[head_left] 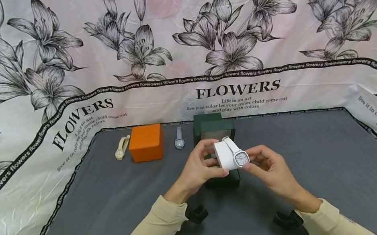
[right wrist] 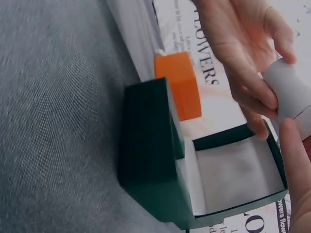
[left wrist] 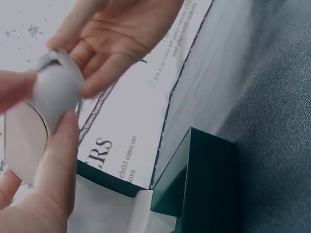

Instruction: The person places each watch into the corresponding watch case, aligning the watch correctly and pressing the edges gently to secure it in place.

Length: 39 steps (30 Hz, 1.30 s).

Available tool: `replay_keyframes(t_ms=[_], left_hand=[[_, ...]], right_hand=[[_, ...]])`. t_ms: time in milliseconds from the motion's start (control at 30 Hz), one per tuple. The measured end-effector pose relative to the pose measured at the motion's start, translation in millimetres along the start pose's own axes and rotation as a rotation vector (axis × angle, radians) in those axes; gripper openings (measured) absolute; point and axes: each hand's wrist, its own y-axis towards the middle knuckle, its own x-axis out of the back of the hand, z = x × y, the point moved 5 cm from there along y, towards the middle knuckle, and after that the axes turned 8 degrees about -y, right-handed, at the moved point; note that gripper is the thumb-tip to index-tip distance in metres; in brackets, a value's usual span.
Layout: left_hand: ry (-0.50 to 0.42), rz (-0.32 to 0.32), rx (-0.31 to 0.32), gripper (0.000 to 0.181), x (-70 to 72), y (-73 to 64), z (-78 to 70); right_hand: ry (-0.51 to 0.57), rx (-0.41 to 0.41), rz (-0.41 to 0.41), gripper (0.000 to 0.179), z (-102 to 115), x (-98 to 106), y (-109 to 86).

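My left hand point(head_left: 196, 167) grips a white watch cushion point(head_left: 222, 156) by its left end, above an open dark green box point(head_left: 209, 119). Around the cushion runs a white wristwatch point(head_left: 241, 158) with a squarish case, its dial tilted up. From the right, my right hand point(head_left: 271, 168) pinches the watch at its case with thumb and fingers. The left wrist view has both hands on the cushion point(left wrist: 58, 92), and the watch face is hidden there. In the right wrist view, the green box point(right wrist: 146, 141) stands with its lid up and pale lining showing.
At the back left stands an orange box point(head_left: 146, 143). A cream-coloured watch point(head_left: 120, 153) lies left of it and a blue-grey watch point(head_left: 179, 141) lies to its right. Grey cloth point(head_left: 325, 154) covers the table, and a floral curtain point(head_left: 172, 55) hangs behind.
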Motion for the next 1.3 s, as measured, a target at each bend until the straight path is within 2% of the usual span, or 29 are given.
replay_keyframes(t_ms=[300,433,767,1100,1300], left_hand=[[0.014,-0.004,0.056,0.079,1.1,2.2,5.7],[0.008,-0.017,0.068,0.075,1.7,2.9,7.0],[-0.033,-0.077,0.029,0.073,1.1,3.7,3.4],[-0.129,-0.101,0.054,0.072,3.8,1.0,4.3],[-0.083,-0.072,0.016,0.072,2.8,1.0,-2.8]], right_hand=[[-0.115,0.022,-0.025,0.032,-4.9,2.8,-0.8],[-0.159,0.009,-0.033,0.032,-7.8,6.3,-1.9],[-0.200,-0.003,-0.047,0.035,-6.5,8.3,-2.0],[-0.229,0.014,-0.078,0.025,19.8,-3.7,0.5],[-0.249,0.084,-0.126,0.030,30.6,-7.7,1.2]])
